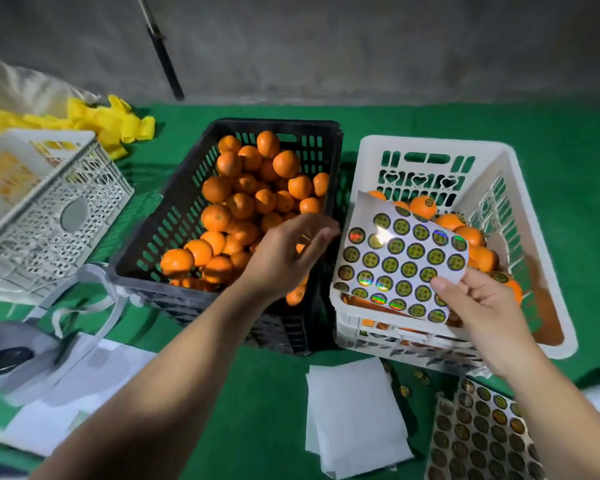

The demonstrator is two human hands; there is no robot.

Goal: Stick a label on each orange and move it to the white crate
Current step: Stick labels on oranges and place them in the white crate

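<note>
Pinching the white sheet of round shiny labels (404,261) by its near edge, the right hand (482,306) is hovering above the white plastic crate (371,147); the left hand (284,258), fingers loosely open and holding nothing, is reaching over the black slotted crate (174,216) of oranges (216,189).

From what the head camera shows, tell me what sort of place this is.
Probably an informal fruit-packing spot: a black crate heaped with oranges, a white crate of labelled ones, and a sticker sheet, all on green matting by a bare wall.

A green mat (413,123) covers the lower frame; behind it a grey concrete wall (361,39) — a dark pole (165,60), perhaps a handle, leans there.
</note>
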